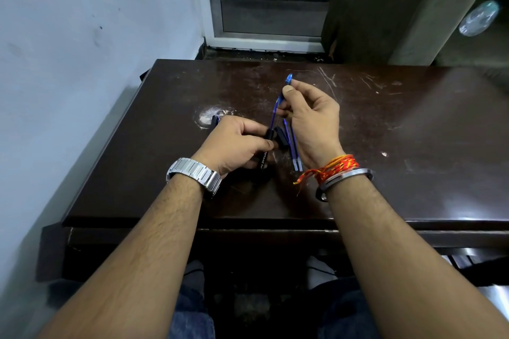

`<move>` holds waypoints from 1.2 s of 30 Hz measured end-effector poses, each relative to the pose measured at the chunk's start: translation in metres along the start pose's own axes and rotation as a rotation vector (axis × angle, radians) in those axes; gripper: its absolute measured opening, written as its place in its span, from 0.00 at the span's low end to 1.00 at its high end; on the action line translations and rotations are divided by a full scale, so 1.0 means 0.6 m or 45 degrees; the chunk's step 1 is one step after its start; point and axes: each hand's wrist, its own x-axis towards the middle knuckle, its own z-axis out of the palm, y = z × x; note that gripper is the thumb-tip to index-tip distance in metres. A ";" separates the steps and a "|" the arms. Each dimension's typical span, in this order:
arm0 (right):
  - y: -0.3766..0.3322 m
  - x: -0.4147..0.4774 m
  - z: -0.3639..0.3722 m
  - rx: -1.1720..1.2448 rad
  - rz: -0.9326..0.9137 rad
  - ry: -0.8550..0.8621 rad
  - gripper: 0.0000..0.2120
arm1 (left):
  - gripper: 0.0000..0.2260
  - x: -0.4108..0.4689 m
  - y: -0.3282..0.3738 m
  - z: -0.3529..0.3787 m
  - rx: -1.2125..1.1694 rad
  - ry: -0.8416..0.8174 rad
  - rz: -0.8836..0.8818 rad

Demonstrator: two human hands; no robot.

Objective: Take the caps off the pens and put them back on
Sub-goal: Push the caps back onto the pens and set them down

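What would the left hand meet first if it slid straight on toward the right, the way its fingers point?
Probably the loose black cap lying just beyond the left hand and the black pen it grips; depth is uncertain.

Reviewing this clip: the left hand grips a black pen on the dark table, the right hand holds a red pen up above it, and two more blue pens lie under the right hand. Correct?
Not quite. In the head view the pen in the right hand is a blue pen, not red. The rest stands: the left hand grips the black pen, and two blue pens lie on the table.
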 end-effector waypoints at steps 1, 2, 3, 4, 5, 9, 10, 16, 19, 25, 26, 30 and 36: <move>0.000 0.000 0.000 0.006 0.003 -0.010 0.08 | 0.09 0.000 0.000 -0.001 0.002 0.001 0.004; -0.001 0.000 0.000 0.015 0.001 -0.016 0.08 | 0.09 0.001 -0.001 -0.002 -0.005 -0.002 0.005; -0.001 0.001 0.000 0.024 -0.006 -0.015 0.08 | 0.09 0.001 -0.001 -0.003 -0.019 -0.011 0.003; -0.002 0.000 0.000 0.031 -0.018 -0.008 0.08 | 0.09 0.002 -0.002 -0.004 -0.033 -0.022 0.003; -0.003 -0.001 -0.001 0.035 -0.032 0.005 0.09 | 0.08 0.002 -0.002 -0.005 -0.039 -0.029 0.002; -0.005 -0.002 -0.001 0.039 -0.086 0.047 0.08 | 0.09 0.003 -0.003 -0.005 -0.017 -0.036 -0.001; -0.005 -0.002 -0.001 0.041 -0.093 0.047 0.08 | 0.10 0.004 -0.003 -0.005 -0.006 -0.034 0.001; -0.002 -0.003 0.002 -0.028 -0.076 -0.003 0.09 | 0.14 0.006 -0.005 -0.007 0.022 -0.018 0.001; 0.000 -0.003 0.002 -0.036 -0.057 -0.013 0.07 | 0.12 0.006 -0.008 -0.007 0.040 -0.001 0.009; 0.006 -0.003 0.000 -0.168 -0.132 -0.105 0.06 | 0.12 0.010 -0.009 -0.008 0.012 0.068 0.005; 0.007 -0.003 0.000 -0.181 -0.138 -0.115 0.06 | 0.12 0.010 -0.010 -0.007 0.016 0.075 0.015; 0.015 -0.004 0.002 -0.232 -0.136 -0.151 0.06 | 0.11 0.011 -0.009 -0.005 -0.032 0.107 0.065; 0.023 -0.004 0.006 -0.308 -0.072 -0.187 0.07 | 0.09 0.017 -0.014 -0.005 0.012 0.199 0.169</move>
